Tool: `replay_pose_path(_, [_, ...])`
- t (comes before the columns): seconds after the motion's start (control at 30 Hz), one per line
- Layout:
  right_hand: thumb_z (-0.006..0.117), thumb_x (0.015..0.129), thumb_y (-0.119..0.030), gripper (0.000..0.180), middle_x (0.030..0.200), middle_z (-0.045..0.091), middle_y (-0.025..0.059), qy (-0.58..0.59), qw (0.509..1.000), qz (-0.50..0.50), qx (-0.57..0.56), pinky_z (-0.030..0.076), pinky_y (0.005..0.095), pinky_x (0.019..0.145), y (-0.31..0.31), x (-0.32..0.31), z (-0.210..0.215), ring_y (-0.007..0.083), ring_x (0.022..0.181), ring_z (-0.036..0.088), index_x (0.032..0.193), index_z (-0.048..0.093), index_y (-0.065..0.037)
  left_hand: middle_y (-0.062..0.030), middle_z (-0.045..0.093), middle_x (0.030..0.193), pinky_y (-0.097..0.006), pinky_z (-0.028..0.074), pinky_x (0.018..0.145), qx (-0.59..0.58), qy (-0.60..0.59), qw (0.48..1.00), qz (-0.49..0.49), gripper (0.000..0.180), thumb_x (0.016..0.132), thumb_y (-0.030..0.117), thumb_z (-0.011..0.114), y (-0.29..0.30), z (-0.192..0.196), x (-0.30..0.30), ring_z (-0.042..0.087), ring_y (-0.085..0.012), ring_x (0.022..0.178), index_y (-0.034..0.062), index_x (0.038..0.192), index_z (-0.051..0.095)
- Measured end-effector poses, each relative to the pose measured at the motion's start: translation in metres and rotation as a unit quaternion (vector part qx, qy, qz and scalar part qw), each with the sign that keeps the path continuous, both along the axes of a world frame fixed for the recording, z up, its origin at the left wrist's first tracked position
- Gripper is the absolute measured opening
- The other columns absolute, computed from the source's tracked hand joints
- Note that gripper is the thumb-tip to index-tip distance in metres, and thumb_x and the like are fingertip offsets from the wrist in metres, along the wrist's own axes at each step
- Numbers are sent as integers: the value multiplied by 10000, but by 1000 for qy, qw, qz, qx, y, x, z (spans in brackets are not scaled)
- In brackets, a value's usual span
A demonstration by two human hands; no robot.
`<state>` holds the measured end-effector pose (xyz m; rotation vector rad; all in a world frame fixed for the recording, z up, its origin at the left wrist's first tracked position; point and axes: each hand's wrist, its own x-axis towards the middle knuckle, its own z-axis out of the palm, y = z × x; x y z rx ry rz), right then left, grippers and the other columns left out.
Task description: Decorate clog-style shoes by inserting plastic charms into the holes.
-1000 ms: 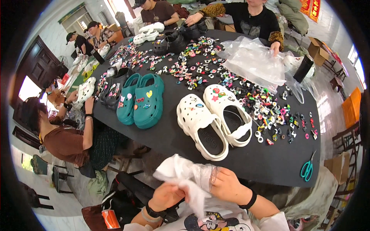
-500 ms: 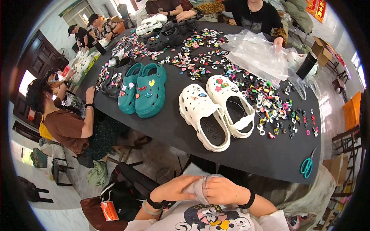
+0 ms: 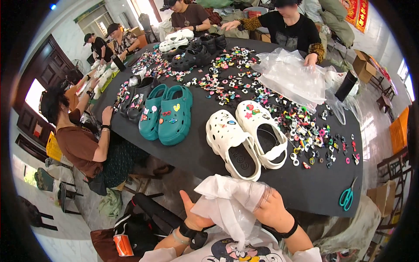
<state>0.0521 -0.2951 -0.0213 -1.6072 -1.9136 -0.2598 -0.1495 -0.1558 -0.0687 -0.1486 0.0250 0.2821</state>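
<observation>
A crumpled, translucent white plastic bag [image 3: 231,196] is spread between my hands, over my lap at the table's near edge. My right hand [image 3: 275,212] is closed on the bag's right side, its fingers curled into the film. At the other side my left hand [image 3: 195,215] has its thumb stretched up and away, with the bag against the palm; its other fingers are partly hidden by the plastic. Just beyond the bag stands a pair of white clogs [image 3: 231,142] with small charms on the toes. Left of them sit teal clogs [image 3: 174,115], also decorated.
Loose colourful charms [image 3: 305,135] cover much of the black table [image 3: 192,159]. Teal-handled scissors [image 3: 347,198] lie at the right edge. Clear plastic bags [image 3: 290,78], a black bottle [image 3: 346,86] and dark clogs [image 3: 192,56] are farther back. Several people sit around.
The bundled plastic has been raised and opened out toward the table. My hands have moved apart, and the left thumb now points away from the bag. The view has tilted up slightly.
</observation>
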Motion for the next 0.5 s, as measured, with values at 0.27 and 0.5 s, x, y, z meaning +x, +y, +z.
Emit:
replay_pose_path(0.27, [618,772,-185,449,1233,636,89,-34,979,45,-195,512,389,923,-18,-38,-12,255,1126,625,1214,656,-118,-116,392,1494,-542,347,1089,316,242,917,-31,890,833,399,723,-9,19,-9,387,-332,1369,117,1519,232])
replay_pose_path(0.5, [651,773,-151,323,1039,690,99,73,974,175,-127,567,334,724,-19,-8,27,217,860,695,1081,680,-60,-65,594,1238,-355,462,984,448,388,798,112,602,821,6,746,-9,37,9,569,-213,1157,73,1353,471])
